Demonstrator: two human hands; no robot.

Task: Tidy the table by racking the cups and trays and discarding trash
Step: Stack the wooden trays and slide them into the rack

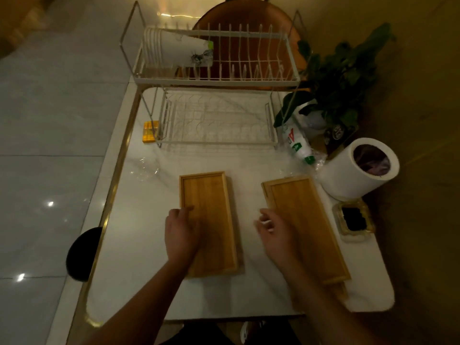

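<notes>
Two wooden trays lie flat on the white table [139, 227]. My left hand [181, 232] rests over the left edge of the left tray [214, 220], fingers loosely curled, holding nothing. My right hand [271, 230] hovers at the left edge of the right tray [308, 225], fingers apart and empty. A stack of white paper cups [174, 49] lies on its side in the upper tier of the white wire dish rack [249, 82]. A clear plastic cup [145, 168] lies on the table left of the trays.
A white bin [346, 175] with a purple liner stands at the right edge. A plastic bottle [297, 143] and crumpled wrap lie beside it, near a potted plant [343, 78]. An ashtray [353, 219] sits at the right, a yellow box [150, 131] beside the rack.
</notes>
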